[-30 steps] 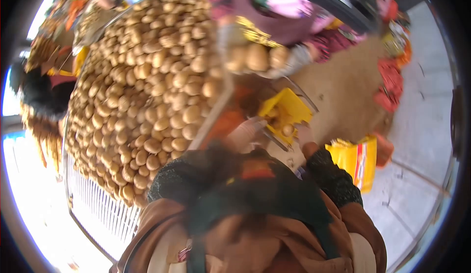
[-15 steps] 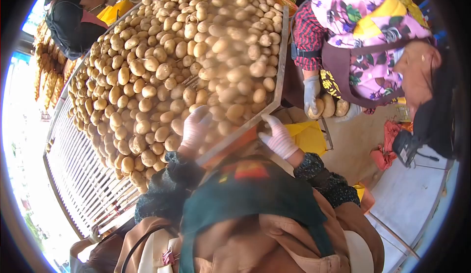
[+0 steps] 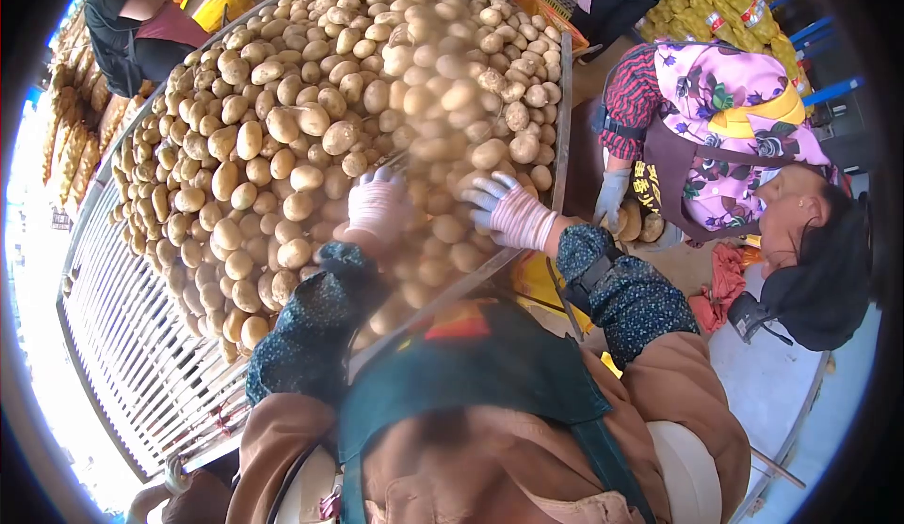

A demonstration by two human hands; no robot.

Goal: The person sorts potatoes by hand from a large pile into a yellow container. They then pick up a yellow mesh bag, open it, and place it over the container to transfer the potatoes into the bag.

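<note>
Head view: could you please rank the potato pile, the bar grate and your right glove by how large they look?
1. Potato pile.
2. Bar grate, though its edges are cut off.
3. Right glove, far the smallest despite being nearer the camera.

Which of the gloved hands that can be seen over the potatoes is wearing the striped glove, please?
The person's right hand: its glove is white with pink stripes. The left hand wears a plain pale pink one, and the co-worker's glove beside the table edge is greyish.
</note>
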